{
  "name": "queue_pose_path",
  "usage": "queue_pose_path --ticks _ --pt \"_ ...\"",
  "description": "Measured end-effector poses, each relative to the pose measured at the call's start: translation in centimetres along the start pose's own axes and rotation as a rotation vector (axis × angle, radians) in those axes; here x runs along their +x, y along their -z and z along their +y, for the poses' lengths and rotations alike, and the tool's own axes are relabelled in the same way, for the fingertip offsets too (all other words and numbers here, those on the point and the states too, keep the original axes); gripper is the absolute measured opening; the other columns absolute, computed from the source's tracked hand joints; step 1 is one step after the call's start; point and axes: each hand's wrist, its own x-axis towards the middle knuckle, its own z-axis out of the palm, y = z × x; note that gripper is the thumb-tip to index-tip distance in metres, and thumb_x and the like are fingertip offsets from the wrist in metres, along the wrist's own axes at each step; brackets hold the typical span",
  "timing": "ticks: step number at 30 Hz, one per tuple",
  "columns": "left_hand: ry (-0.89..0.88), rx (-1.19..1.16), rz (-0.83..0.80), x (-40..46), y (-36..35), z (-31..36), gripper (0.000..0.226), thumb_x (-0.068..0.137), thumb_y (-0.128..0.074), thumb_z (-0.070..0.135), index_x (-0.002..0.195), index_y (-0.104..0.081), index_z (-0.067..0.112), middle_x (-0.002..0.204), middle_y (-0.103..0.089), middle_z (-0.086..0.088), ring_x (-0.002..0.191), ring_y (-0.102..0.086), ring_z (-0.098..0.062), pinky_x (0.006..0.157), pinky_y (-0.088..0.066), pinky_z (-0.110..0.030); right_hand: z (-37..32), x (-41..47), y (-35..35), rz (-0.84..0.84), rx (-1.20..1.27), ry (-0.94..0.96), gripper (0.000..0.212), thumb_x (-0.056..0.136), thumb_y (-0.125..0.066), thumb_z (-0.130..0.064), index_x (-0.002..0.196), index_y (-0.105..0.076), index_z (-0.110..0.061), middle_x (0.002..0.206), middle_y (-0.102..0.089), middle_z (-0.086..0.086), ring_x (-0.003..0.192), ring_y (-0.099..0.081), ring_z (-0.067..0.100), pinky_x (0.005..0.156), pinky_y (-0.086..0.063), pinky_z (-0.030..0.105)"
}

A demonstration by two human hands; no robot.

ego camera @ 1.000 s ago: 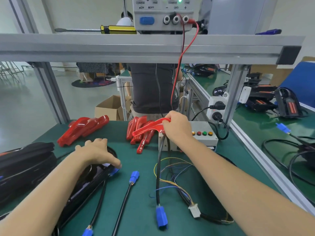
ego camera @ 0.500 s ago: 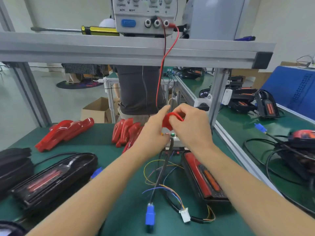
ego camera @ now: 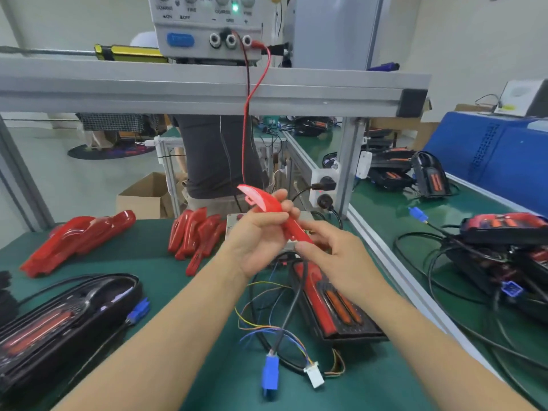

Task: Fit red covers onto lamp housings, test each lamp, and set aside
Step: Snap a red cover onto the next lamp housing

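A curved red cover (ego camera: 267, 203) is held up above the bench centre, one end pointing up and away. My left hand (ego camera: 258, 241) grips its middle with fingers curled over it. My right hand (ego camera: 335, 253) pinches its lower end. Directly below lies a black lamp housing (ego camera: 335, 310) with red and orange strips, open side up. A second black housing (ego camera: 59, 321) lies at the near left with its cable. Loose red covers (ego camera: 195, 232) are piled behind my hands, and more red covers (ego camera: 77, 238) lie at the far left.
A test box (ego camera: 234, 221) with wires sits behind my hands, mostly hidden. Blue plug (ego camera: 270, 372) and white connector (ego camera: 314, 376) lie at the near centre. Power supply (ego camera: 207, 28) stands on the overhead shelf. Finished lamps (ego camera: 504, 229) and cables crowd the right bench. A person stands behind the bench.
My left hand left the housing at the left and joined my right hand on the red cover. Both hands have raised and turned the cover above the centre housing.
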Motion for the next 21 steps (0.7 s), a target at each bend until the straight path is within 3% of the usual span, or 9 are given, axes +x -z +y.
queue_pose_path --ticks 3,5,8,11,15,18,21 --pt "0.059 0.198 -0.033 0.5 0.0 -0.9 0.053 0.062 -0.055 -0.013 0.111 -0.057 0.008 0.096 -0.066 -0.005 0.094 -0.062 -0.019 0.088 -0.047 -0.034 1.0 -1.1 1.5 0.050 -0.217 -0.015 0.023 0.090 -0.066 -0.025 0.112 -0.069 -0.033 0.089 -0.071 -0.017 0.083 -0.064 -0.004 0.074 -0.044 0.010" --pt "0.081 0.552 0.059 1.3 0.0 -1.4 0.060 0.064 -0.052 -0.015 0.119 -0.054 0.009 0.117 -0.062 -0.005 0.109 -0.056 -0.018 0.091 -0.044 -0.032 1.6 -1.7 3.4 0.145 -0.329 -0.085 0.009 0.091 -0.065 -0.027 0.095 -0.069 -0.034 0.078 -0.069 -0.015 0.074 -0.061 -0.001 0.067 -0.041 0.011" --pt "0.026 1.128 0.280 2.5 0.3 -3.1 0.056 0.083 -0.051 -0.009 0.135 -0.046 0.011 0.136 -0.051 -0.006 0.119 -0.048 -0.018 0.094 -0.036 -0.025 2.9 -3.0 5.7 0.254 -0.514 -0.239 0.019 0.091 -0.060 -0.034 0.075 -0.061 -0.024 0.063 -0.063 -0.003 0.066 -0.057 0.019 0.061 -0.040 0.029" --pt "-0.078 1.524 0.133 3.9 0.1 -5.2 0.039 0.090 -0.053 0.007 0.129 -0.054 0.015 0.130 -0.053 -0.004 0.118 -0.050 -0.018 0.091 -0.037 -0.022 3.7 -4.4 5.8 0.218 -0.650 -0.346 0.016 0.090 -0.058 -0.042 0.087 -0.065 -0.028 0.061 -0.060 -0.006 0.067 -0.056 0.021 0.059 -0.040 0.031" --pt "0.080 1.950 -0.059 5.1 -0.3 -6.0 0.025 0.094 -0.050 0.021 0.113 -0.061 0.009 0.117 -0.061 -0.011 0.109 -0.056 -0.027 0.084 -0.042 -0.028 5.2 -6.6 5.0 0.179 -0.650 -0.387 0.017 0.089 -0.058 -0.040 0.096 -0.067 -0.027 0.053 -0.052 -0.007 0.056 -0.049 0.006 0.051 -0.035 0.024" --pt "0.276 2.111 0.052 5.2 1.0 -5.0 0.032 0.095 -0.048 0.028 0.112 -0.060 0.004 0.117 -0.060 -0.015 0.106 -0.056 -0.029 0.083 -0.043 -0.033 5.9 -8.1 4.5 0.117 -0.622 -0.355 0.025 0.090 -0.058 -0.039 0.112 -0.065 -0.030 0.054 -0.051 -0.004 0.060 -0.050 0.012 0.058 -0.038 0.029" --pt "0.490 1.888 0.150 4.9 2.5 -4.3 0.028 0.097 -0.046 0.031 0.101 -0.057 0.006 0.103 -0.062 -0.016 0.084 -0.058 -0.026 0.075 -0.046 -0.033 6.1 -8.6 4.7 0.087 -0.586 -0.288 0.025 0.091 -0.058 -0.037 0.115 -0.065 -0.032 0.056 -0.053 -0.003 0.061 -0.051 0.013 0.065 -0.044 0.032"
